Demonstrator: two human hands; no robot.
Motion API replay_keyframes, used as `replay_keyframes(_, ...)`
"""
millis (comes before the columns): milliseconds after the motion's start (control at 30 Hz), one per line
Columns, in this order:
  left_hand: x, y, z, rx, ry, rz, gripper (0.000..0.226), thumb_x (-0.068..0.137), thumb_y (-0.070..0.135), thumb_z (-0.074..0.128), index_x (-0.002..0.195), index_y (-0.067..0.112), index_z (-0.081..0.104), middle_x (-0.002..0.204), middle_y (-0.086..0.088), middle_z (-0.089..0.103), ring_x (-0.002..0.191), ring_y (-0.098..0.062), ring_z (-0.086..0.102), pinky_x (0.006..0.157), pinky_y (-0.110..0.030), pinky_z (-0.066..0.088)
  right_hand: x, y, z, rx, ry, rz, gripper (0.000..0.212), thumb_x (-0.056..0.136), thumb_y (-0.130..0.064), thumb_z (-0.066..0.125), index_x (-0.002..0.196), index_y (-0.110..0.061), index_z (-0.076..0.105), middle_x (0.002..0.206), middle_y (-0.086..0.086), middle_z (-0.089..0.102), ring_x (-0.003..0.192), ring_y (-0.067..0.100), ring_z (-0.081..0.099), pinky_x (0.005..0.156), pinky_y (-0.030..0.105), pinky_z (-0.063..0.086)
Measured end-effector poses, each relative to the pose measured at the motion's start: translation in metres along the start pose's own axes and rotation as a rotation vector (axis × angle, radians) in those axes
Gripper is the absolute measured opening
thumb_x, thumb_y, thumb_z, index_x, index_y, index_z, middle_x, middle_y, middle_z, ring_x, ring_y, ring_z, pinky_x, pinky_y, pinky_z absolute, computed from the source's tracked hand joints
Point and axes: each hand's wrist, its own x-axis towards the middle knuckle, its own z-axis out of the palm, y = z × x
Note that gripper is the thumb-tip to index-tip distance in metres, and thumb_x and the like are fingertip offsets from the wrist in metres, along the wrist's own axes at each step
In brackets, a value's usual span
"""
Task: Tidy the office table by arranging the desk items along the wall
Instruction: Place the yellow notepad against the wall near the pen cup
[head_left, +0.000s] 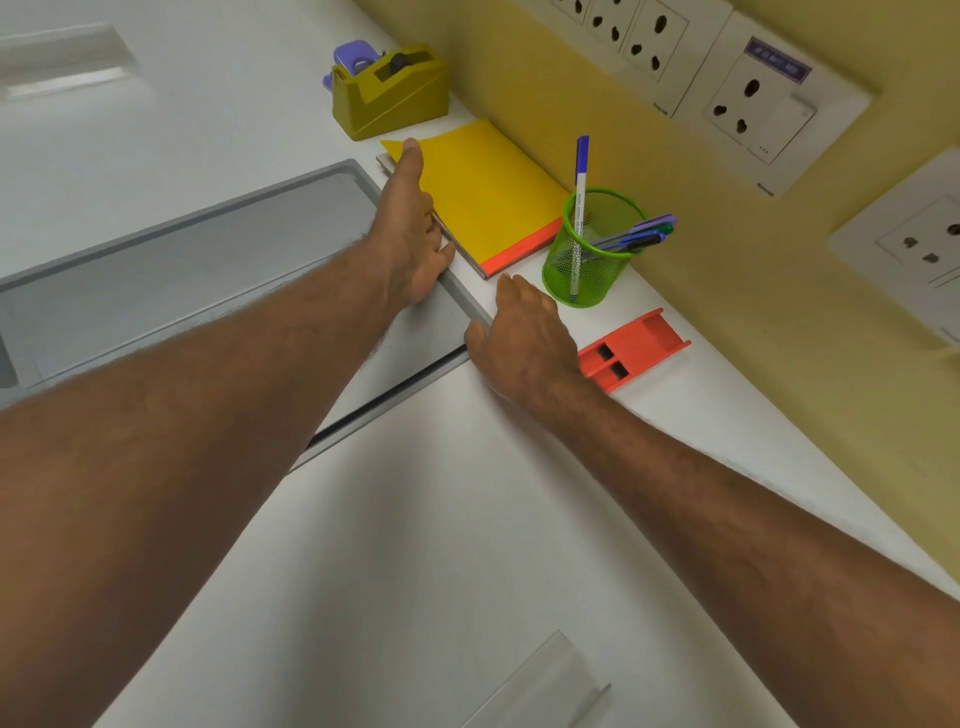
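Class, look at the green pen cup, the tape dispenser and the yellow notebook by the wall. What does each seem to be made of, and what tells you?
Pen cup: probably painted wire mesh, since the pens show through its fine grid.
Tape dispenser: looks like moulded plastic, olive, smooth with a dull sheen.
Notebook: paper or card, with a matte yellow cover curling at one corner and page edges showing.

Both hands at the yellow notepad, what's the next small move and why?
Probably a short push of the yellow notepad toward the wall. The left hand lies flat along its near edge and the right hand sits at its red-bound corner. The pad lies slightly askew between the tape dispenser and the green pen cup, which already stand in the row.
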Motion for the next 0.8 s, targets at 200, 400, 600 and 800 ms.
replay_keyframes(200,0.001,0.002,0.003,0.013,0.078,0.028,0.081,0.099,0.067,0.035,0.162,0.021,0.012,0.168,-0.004,0.021,0.153,-0.027,0.028,0.117,-0.044,0.035,-0.003,0.001,0.002,-0.105,-0.039,-0.035,0.069,0.105,-0.043,0.037,0.159,-0.006,0.017,0.167,0.013,0.016,0.155,0.029,0.015,0.124,0.037,0.019)
replay_keyframes(400,-0.001,0.004,0.010,0.039,0.080,0.028,0.076,0.100,0.066,0.035,0.160,0.023,0.021,0.163,-0.004,0.035,0.145,-0.025,0.042,0.096,-0.038,0.046,-0.001,0.002,0.002,-0.142,-0.051,-0.040,0.070,0.105,-0.044,0.037,0.159,-0.005,0.016,0.167,0.014,0.016,0.155,0.029,0.015,0.124,0.037,0.018)
replay_keyframes(600,-0.001,0.003,0.011,0.005,0.090,0.019,0.076,0.100,0.066,0.034,0.161,0.023,0.021,0.163,-0.004,0.034,0.145,-0.026,0.042,0.099,-0.040,0.045,0.001,0.003,0.001,-0.160,-0.078,-0.042,0.070,0.105,-0.044,0.035,0.159,-0.004,0.015,0.167,0.015,0.014,0.155,0.029,0.014,0.124,0.036,0.017)
replay_keyframes(800,-0.005,-0.002,0.008,0.040,0.102,0.039,0.075,0.100,0.062,0.042,0.161,0.023,0.019,0.166,-0.003,0.027,0.152,-0.025,0.030,0.118,-0.044,0.033,0.001,0.002,0.000,-0.163,-0.076,-0.043,0.070,0.106,-0.043,0.035,0.159,-0.004,0.014,0.168,0.015,0.013,0.155,0.029,0.014,0.124,0.036,0.017)
